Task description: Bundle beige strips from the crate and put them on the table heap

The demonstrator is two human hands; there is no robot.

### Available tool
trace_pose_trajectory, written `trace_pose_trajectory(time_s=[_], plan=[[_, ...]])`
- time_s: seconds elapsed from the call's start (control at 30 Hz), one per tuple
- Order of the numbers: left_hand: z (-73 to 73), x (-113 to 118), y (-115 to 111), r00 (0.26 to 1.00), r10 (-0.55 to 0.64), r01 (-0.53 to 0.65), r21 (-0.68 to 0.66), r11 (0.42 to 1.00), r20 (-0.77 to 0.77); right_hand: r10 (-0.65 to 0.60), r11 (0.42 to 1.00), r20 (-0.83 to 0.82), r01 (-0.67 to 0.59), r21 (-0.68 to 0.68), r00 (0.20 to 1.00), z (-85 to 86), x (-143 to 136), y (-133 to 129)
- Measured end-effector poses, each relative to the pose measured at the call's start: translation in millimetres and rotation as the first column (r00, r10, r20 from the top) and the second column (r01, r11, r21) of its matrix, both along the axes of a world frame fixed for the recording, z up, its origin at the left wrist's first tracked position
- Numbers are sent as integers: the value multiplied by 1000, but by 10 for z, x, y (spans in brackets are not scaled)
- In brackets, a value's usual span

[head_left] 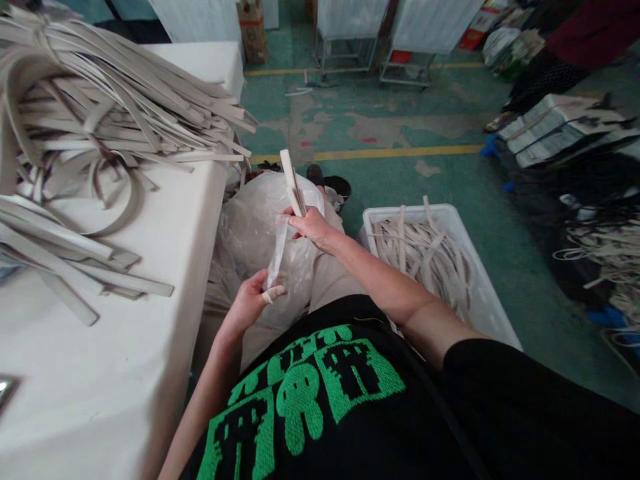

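My right hand (315, 228) is closed round a few pale flat strips (290, 175), which stick up above the fist. A translucent plastic strip (279, 248) runs from its fingertips down to my left hand (251, 299). The left fingers pinch the lower end of that strip, and one finger has a pale wrapping on it. Beneath both hands, over my lap, lies a clear plastic bag (255, 207); what it contains is hard to make out.
To my left, a white-covered table (110, 373) bears a large bundle of pale strips (150, 87) and several loose ones. A white bin (487, 300) full of strips stands at my right. Wheeled racks (350, 20) are ahead; a person's legs (545, 80) show far right.
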State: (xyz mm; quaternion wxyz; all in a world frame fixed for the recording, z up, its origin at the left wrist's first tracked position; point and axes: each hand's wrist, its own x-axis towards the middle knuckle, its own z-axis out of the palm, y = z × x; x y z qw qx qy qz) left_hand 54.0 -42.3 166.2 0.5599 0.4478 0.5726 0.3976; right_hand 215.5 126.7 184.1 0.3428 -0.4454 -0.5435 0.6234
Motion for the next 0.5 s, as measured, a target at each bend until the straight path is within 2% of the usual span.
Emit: trace_pose_trajectory(time_s=[0.1,0.2,0.37,0.5], plan=[[-34,68,-46,992,62,-71,79,994,114,-26,998,-34,24,-50,999,-25,-46,15],[-76,106,-90,976,145,-162,101,982,161,-62,994,-29,59,-94,998,-34,-85,53],[-122,121,-195,976,205,-210,66,976,70,-78,994,6,78,-77,997,-9,-134,128],[-251,107,-277,976,215,-212,71,975,-41,-79,995,24,80,-63,997,2,-153,203]])
